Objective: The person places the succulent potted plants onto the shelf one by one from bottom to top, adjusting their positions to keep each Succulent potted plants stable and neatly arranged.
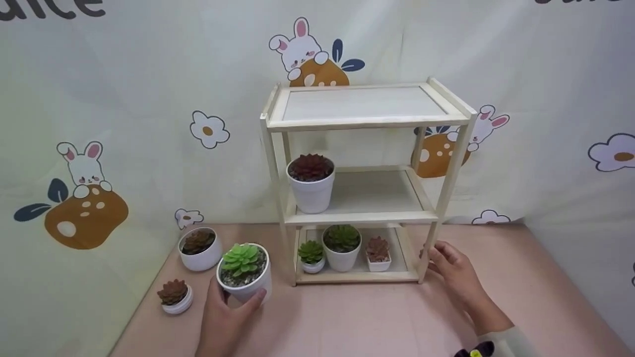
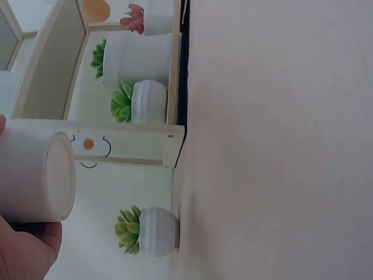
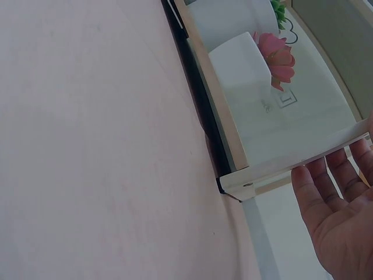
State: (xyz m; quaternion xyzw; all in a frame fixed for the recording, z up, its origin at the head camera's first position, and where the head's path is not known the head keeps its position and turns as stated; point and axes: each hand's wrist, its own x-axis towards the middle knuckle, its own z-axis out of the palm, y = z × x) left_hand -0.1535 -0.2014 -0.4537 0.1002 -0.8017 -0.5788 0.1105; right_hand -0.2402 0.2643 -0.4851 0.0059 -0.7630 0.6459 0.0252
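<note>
In the head view my left hand (image 1: 223, 315) grips a white pot with a bright green succulent (image 1: 243, 265), tilted toward me, left of a cream wooden shelf (image 1: 367, 216). The left wrist view shows this pot's underside (image 2: 60, 177), raised off the table. My right hand (image 1: 459, 275) holds the shelf's front right leg near its foot; the right wrist view shows fingertips (image 3: 300, 174) against the leg. A potted dark red succulent (image 1: 311, 183) stands at the left of the middle tier. The bottom tier carries a small green succulent (image 1: 311, 257), a larger green one (image 1: 342, 248) and a pink one (image 1: 378, 254).
On the table (image 1: 357, 322), left of the shelf, stand a brown succulent in a wide white pot (image 1: 200, 249) and a small reddish-brown succulent (image 1: 175, 296) in a ribbed pot. A printed cloth (image 1: 149, 74) with rabbits and flowers hangs behind.
</note>
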